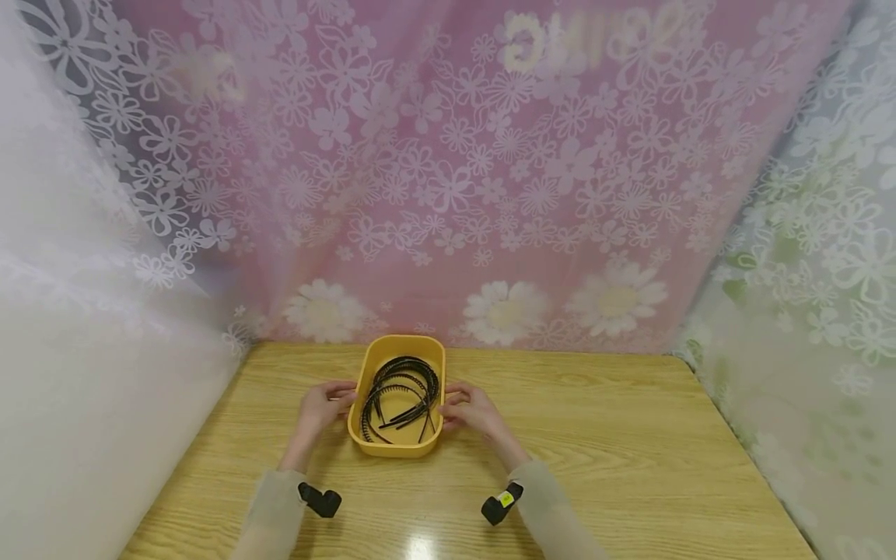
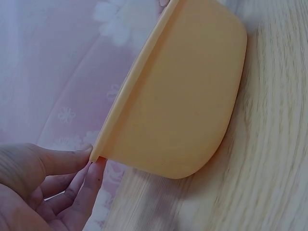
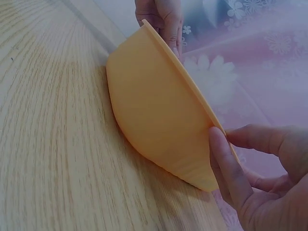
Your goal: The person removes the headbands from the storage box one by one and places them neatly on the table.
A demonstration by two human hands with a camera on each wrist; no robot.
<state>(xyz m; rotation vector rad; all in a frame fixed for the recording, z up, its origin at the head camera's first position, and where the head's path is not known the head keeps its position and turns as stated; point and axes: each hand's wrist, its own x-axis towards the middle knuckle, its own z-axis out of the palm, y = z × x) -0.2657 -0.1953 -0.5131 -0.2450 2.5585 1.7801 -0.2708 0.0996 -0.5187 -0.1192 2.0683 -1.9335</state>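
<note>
A yellow plastic basin point(image 1: 397, 450), oblong with rounded corners, stands near the far edge of the table. Several black headbands point(image 1: 406, 373), some with comb teeth, lie heaped inside it. My left hand point(image 1: 323, 408) pinches the basin's rim on the left side; the left wrist view shows the thumb point(image 2: 72, 160) on top of the rim and fingers beneath it. On the opposite side my right hand point(image 1: 476, 411) pinches the rim in the same way, its fingertips point(image 3: 219, 137) just under the lip in the right wrist view.
The wood-grain table point(image 1: 595, 451) stretches off to the right and toward me. A pink flowered curtain point(image 1: 448, 194) hangs behind its far edge. Pale sheets close off the left point(image 1: 105, 350) and right sides. A black wrist camera point(image 1: 501, 504) sits on each sleeve.
</note>
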